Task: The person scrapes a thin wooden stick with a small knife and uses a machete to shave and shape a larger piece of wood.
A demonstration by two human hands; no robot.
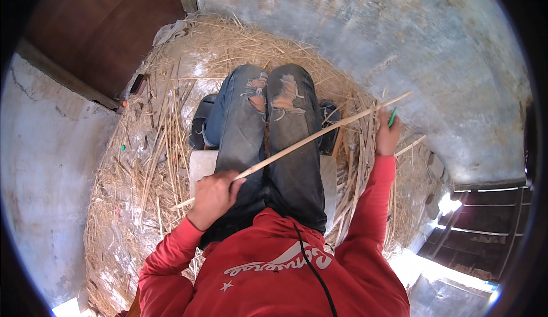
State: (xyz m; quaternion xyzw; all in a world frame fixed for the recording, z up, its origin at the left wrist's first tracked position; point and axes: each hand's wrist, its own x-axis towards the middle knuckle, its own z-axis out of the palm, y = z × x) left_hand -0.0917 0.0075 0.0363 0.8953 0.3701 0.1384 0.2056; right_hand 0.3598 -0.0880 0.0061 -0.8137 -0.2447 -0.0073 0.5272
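A long, thin, pale wooden stick (308, 140) slants across my lap, its far end up to the right and its near end past my left hand. My left hand (214, 198) is closed round it near the lower end, above my left thigh. At the upper end, my right hand (387, 137) reaches out with the arm stretched, its fingers closed. A slim green object (392, 117) sticks up from that hand; its kind is too small to make out. The fingertips are at the stick, but I cannot tell whether they grip it too.
Shavings and split strips (162, 140) litter the floor around my seat (201, 166). More long strips (357, 174) lie by my right leg. A worn blue-grey wall (365, 31) rises ahead and to the right. A brown door (108, 26) stands at the far left.
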